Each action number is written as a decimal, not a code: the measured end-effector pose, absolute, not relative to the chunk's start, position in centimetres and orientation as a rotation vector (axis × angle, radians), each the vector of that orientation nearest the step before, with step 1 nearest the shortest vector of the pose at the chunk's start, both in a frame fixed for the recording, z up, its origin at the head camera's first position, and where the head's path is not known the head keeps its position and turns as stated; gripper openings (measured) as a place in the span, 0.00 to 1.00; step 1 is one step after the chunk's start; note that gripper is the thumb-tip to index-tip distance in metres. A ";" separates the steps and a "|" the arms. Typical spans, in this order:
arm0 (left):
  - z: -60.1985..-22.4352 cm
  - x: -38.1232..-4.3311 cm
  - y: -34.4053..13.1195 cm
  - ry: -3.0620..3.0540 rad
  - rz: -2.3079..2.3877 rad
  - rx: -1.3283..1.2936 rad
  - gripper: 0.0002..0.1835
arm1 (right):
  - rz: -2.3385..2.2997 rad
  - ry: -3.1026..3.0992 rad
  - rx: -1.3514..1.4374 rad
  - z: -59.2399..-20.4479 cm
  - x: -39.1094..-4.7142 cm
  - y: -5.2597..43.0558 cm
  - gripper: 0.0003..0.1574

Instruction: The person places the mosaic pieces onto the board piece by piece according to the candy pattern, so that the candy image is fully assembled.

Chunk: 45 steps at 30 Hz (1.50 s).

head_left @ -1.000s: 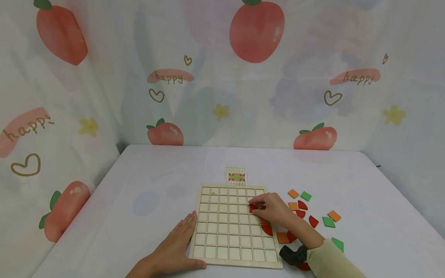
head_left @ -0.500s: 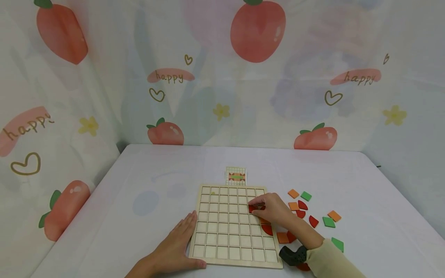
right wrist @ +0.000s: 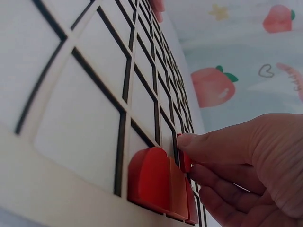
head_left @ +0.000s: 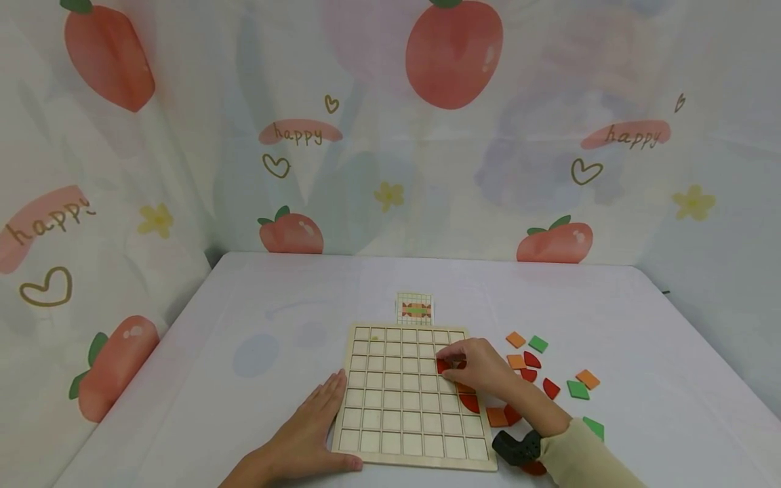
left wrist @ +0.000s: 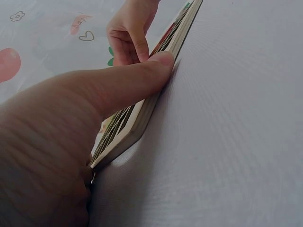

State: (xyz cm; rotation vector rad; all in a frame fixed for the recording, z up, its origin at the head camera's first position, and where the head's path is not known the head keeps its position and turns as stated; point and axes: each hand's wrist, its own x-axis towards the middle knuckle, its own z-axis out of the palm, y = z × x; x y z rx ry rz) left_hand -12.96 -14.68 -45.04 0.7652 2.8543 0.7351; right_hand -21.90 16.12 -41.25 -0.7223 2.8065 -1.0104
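A wooden grid board [head_left: 390, 404] lies on the white table. My left hand [head_left: 308, 430] rests at its lower left corner, fingers straight along the left side and thumb against the near edge. In the left wrist view the thumb touches the board's rim. My right hand [head_left: 478, 366] reaches over the board's right side and pinches a red tile [right wrist: 184, 158] at a cell; its full shape is partly covered by the fingers. In the right-hand column sit a red quarter-circle tile [right wrist: 150, 179], an orange tile [right wrist: 177, 189] and another red tile partly hidden behind it.
A small pattern card [head_left: 415, 310] lies beyond the board's far edge. Right of the board are several loose tiles: orange [head_left: 516, 339], green [head_left: 577, 390] and red [head_left: 551, 388]. A black curved device [head_left: 515, 447] is at the right wrist. Printed cloth walls [head_left: 427, 169] surround the table.
Hands, board and tiles hold their places across the frames. The head view has shifted only very slightly.
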 end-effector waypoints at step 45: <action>-44.9 -12.9 -14.5 2.852 0.752 0.757 0.64 | -1.084 3.025 -0.228 -40.6 -22.4 26.6 0.23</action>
